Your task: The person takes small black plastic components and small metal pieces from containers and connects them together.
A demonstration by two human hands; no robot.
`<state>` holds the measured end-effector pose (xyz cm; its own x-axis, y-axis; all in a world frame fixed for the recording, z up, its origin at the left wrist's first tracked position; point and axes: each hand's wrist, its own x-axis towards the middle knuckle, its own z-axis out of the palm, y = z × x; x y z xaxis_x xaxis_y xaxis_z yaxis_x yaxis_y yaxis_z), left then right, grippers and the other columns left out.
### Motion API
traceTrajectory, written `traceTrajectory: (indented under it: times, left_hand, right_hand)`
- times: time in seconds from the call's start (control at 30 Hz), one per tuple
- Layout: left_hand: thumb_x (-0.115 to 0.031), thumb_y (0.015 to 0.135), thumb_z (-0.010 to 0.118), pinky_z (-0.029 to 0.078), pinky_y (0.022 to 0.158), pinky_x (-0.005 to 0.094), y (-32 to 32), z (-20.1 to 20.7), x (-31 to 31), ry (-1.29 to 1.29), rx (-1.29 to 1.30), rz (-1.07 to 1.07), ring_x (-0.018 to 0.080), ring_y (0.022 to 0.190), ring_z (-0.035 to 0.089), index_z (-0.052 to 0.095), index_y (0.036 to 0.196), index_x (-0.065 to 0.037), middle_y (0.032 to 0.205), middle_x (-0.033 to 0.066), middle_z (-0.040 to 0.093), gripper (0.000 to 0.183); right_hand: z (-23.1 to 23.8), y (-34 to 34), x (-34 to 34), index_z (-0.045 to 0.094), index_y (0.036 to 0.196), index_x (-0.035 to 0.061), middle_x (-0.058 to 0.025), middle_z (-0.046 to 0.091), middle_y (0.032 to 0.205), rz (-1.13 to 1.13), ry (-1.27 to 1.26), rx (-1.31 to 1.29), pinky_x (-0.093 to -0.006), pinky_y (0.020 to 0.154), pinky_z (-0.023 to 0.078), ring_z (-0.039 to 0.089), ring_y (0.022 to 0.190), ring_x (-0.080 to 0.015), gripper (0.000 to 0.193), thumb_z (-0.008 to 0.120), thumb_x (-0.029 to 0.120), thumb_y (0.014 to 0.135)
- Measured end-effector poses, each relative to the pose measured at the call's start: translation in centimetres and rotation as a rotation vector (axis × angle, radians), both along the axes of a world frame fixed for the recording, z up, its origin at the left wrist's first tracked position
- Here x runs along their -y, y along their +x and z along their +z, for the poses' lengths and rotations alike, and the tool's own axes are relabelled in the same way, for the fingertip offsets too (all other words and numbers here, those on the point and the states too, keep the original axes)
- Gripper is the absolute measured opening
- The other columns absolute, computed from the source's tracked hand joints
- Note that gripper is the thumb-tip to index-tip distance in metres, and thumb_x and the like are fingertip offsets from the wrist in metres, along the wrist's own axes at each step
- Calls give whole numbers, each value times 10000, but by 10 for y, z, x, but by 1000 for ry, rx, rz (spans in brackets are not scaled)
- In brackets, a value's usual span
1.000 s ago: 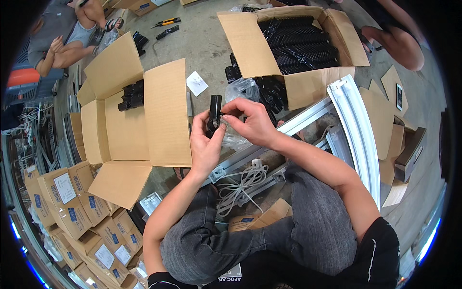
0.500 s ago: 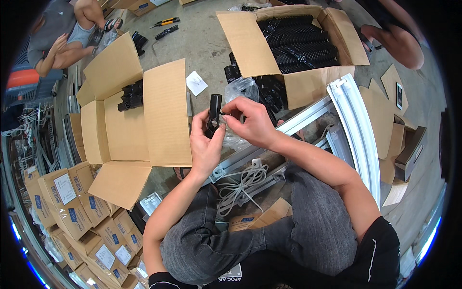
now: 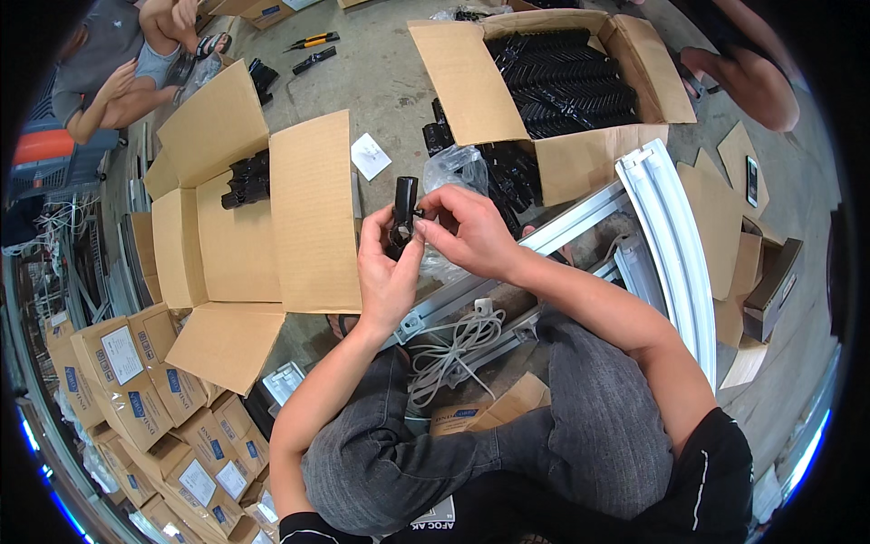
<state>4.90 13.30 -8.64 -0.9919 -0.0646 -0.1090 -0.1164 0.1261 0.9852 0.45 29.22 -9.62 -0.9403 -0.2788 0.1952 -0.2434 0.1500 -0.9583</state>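
Observation:
A glossy black tubular fitting (image 3: 407,195) stands nearly upright in front of me, its lower end wrapped by the fingers of my left hand (image 3: 390,279). From the other side my right hand (image 3: 473,232) reaches in, thumb and forefinger pinched against the fitting's flank. Something small and dark shows at those fingertips, too small to name. Just behind my right hand lies a crumpled clear plastic bag (image 3: 453,168). Part of the fitting's lower end is hidden by my fingers.
A carton (image 3: 571,150) packed with black fittings stands far right; another carton (image 3: 240,249) at left holds a few. White metal rails (image 3: 666,236) cross at right. A coiled grey cable (image 3: 458,349) lies below my hands. Two people sit at the far corners.
My right fingertips have shifted very slightly against the fitting's side. My left hand and the fitting stay almost in place. The person at far left has raised a hand.

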Motion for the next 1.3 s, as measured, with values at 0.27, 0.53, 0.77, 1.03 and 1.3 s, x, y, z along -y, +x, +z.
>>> traceTrajectory:
  times: [0.27, 0.53, 0.77, 1.03, 1.3]
  left_hand:
    - [-33, 927, 657, 460, 895, 266, 1, 1, 0, -12, -8, -30, 107, 1023, 564, 481, 1297, 9, 1155, 50, 593, 413]
    - [-36, 925, 661, 462, 852, 251, 2, -2, 3, -33, 4, -35, 92, 998, 557, 485, 1298, 2, 1153, 39, 592, 414]
    - [-35, 919, 663, 460, 845, 253, 3, -1, 1, -42, -4, -62, 91, 999, 549, 485, 1300, 7, 1163, 48, 589, 423]
    - [-24, 911, 657, 460, 857, 262, 2, 5, 0, 1, 19, -53, 100, 1013, 546, 493, 1290, 14, 1174, 57, 584, 414]
    - [-16, 903, 663, 471, 885, 261, 2, 6, 1, 12, 51, -45, 109, 1023, 577, 485, 1282, 32, 1126, 73, 614, 421]
  right_hand:
    - [2, -1, -1, 603, 890, -5, -171, 614, 772, -1, 35, 39, -415, 628, 477, 614, 704, -356, 181, 655, 168, 908]
    - [-4, -6, -6, 571, 902, 1, -171, 611, 792, 86, 164, -12, -427, 618, 486, 609, 689, -364, 186, 660, 164, 904]
    - [-4, -6, -8, 611, 890, 16, -181, 605, 758, 56, 138, -41, -443, 615, 481, 601, 694, -400, 232, 624, 243, 935]
    - [-3, -6, -10, 599, 886, 17, -193, 612, 778, 131, 229, -38, -450, 627, 483, 618, 726, -407, 266, 602, 273, 955]
    - [-2, -7, -11, 562, 915, 9, -192, 630, 874, 172, 254, 9, -453, 633, 483, 626, 756, -408, 258, 607, 261, 947]
